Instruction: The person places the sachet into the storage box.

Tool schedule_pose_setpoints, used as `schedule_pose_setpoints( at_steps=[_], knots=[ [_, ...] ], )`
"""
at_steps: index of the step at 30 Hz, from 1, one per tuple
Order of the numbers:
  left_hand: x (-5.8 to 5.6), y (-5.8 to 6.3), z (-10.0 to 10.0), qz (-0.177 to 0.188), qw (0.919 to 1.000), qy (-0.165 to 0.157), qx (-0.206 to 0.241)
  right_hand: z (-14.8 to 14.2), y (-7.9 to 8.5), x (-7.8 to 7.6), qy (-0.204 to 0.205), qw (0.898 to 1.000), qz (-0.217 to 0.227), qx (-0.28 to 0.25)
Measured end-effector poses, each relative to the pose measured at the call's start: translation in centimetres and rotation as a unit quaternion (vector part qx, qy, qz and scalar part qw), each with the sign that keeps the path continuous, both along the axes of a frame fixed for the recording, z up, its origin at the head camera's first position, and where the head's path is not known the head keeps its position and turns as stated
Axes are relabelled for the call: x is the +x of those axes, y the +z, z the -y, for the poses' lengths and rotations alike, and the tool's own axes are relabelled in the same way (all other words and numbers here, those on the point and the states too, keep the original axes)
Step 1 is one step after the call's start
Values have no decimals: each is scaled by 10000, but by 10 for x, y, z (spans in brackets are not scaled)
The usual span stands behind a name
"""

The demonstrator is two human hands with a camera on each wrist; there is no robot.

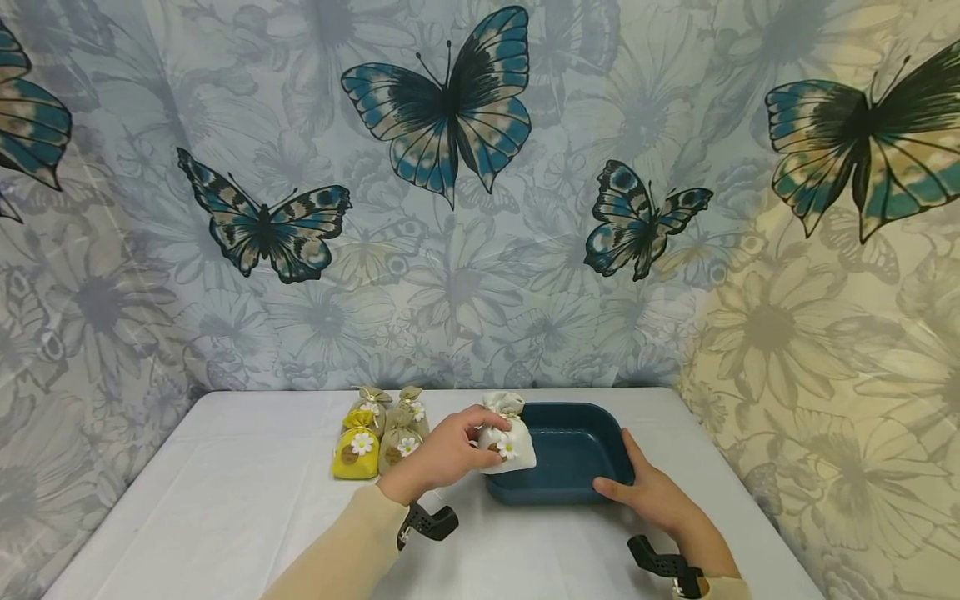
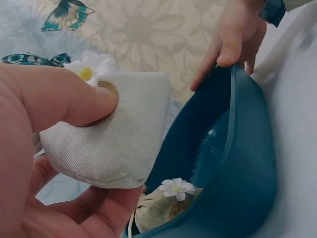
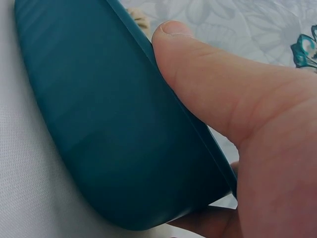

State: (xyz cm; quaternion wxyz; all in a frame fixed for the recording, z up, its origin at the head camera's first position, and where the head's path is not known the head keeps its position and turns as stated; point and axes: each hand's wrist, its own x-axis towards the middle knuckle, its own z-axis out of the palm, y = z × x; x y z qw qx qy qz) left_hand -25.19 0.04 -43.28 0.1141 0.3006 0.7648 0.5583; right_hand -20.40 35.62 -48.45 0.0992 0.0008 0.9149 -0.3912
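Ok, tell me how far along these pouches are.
Apparently done: one beige cloth pouch in the blue rectangular tray. In hand: a white cloth pouch, held by the left hand; the right hand grips the tray. Remaining, probably: one yellow cloth pouch and three beige ones on the white table.

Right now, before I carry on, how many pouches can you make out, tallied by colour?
Yellow pouch: 1, on the table
White pouch: 1, in the left hand
Beige pouches: 4, three on the table and one inside the tray, seen in the left wrist view
Total: 6 visible
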Motion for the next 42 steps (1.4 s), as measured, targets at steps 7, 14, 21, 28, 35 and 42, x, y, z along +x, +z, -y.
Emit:
schedule_pose_setpoints(
  at_steps=[7, 14, 21, 28, 35, 42],
  knots=[
    [-6, -5, -13, -161, 9999, 33, -3, 1, 0, 1, -36, 10000, 22, 21],
    [-12, -13, -21, -432, 9984, 164, -312, 1, 2, 2, -47, 10000, 13, 48],
    [-14, -21, -25, -217, 9979, 310, -532, 3, 3, 2, -48, 10000, -23, -1],
    [-16, -31, -27, -367, 9962, 260, -745, 3, 3, 2, -65, 10000, -42, -15],
    [-17, -34, -28, -693, 9924, 270, -980, 4, 2, 2, -29, 10000, -82, 28],
    [-20, -40, -30, -866, 9892, 189, -1168, 3, 2, 1, -28, 9999, -144, 88]
  ],
)
